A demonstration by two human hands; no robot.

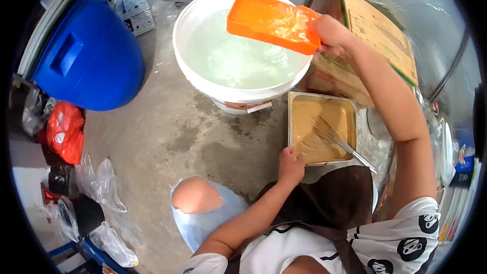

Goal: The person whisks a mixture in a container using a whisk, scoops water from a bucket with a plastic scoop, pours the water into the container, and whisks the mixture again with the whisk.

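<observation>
My right hand (332, 33) is closed around the end of an orange rectangular plastic scoop (253, 15). Clear water glints inside the scoop, which is over a large white bucket (185, 66) of water (228, 61). Down by my knees, my left hand (291, 166) grips the near left corner of a rectangular metal pan (290, 116). Light brown batter (309, 109) fills part of that pan. A wire whisk (335, 137) rests in the batter, its handle leaning over the near right rim.
A blue plastic drum (96, 56) stands on the left, with a red plastic bag (66, 132) and clear bags (101, 182) below it. Cardboard boxes (380, 35) sit right of the bucket. The concrete floor (147, 137) has damp patches.
</observation>
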